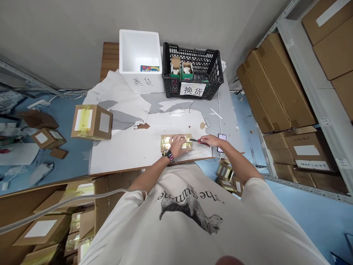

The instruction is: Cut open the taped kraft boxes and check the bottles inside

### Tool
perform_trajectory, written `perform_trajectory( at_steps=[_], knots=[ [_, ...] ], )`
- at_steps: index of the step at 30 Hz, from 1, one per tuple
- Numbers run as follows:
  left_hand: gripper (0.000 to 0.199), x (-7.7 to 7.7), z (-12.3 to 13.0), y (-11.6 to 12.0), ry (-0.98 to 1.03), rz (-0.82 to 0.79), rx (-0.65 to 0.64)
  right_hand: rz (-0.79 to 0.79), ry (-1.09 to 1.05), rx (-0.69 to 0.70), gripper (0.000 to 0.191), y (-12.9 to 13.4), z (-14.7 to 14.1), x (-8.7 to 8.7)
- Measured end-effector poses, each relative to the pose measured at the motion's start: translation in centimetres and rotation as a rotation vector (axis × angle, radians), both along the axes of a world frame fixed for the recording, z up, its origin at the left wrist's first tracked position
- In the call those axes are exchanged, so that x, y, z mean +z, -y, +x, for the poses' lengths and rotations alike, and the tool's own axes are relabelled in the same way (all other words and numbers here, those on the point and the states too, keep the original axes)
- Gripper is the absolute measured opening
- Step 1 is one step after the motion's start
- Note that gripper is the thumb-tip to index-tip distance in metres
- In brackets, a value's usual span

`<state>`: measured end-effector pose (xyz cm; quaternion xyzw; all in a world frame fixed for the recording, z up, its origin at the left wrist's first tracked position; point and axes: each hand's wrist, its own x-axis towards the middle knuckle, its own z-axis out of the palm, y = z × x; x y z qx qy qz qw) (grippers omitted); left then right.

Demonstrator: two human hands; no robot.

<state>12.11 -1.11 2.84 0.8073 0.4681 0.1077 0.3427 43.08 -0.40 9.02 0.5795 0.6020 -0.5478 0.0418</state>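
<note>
Pinning a gold-taped parcel (167, 143), long axis 9-to-3, under the open left hand (178, 144); gripping a red box cutter (195, 140) at 3 o'clock in the closed fingers of the right hand (208, 140).

Tabletop (223, 110): foam box (139, 55) and plastic crate (193, 70) side by side at far edge; carton (92, 122) at left edge; parcel (175, 142) near front edge, phone (222, 142) to its right.

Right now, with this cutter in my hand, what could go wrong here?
The red cutter in your right hand points toward your left hand, which is resting on the gold-taped box, so a slip could nick those fingers. The phone right beside your right hand could also get bumped, and its white cable might snag your arm.
</note>
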Motion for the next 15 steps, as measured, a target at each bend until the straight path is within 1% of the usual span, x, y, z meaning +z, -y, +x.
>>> perform_trajectory(
  at_steps=[3, 6, 9, 12, 14, 15],
  knots=[
    [0.042, -0.2, 0.0, 0.1, 0.022, -0.014, 0.014, -0.062, -0.010, 0.122, 0.044, -2.6, 0.1, 0.0],
    [0.032, -0.1, 0.0, -0.3, 0.050, -0.058, 0.018, -0.131, 0.016, 0.229, 0.049, -5.7, -0.3, 0.1],
    [0.022, 0.0, -0.1, -0.5, 0.071, -0.094, 0.001, -0.196, 0.105, 0.370, 0.045, -9.2, -2.6, 0.4],
    [0.021, 0.1, -0.3, -0.3, 0.067, -0.097, 0.005, -0.280, 0.263, 0.525, 0.038, -12.2, -6.0, 0.4],
    [0.021, 0.1, -0.3, -0.1, 0.067, -0.093, 0.018, -0.353, 0.358, 0.565, 0.034, -13.0, -7.2, 0.2],
    [0.021, 0.1, -0.4, 0.0, 0.070, -0.094, 0.027, -0.378, 0.402, 0.550, 0.032, -12.9, -7.1, 0.1]
  ],
)
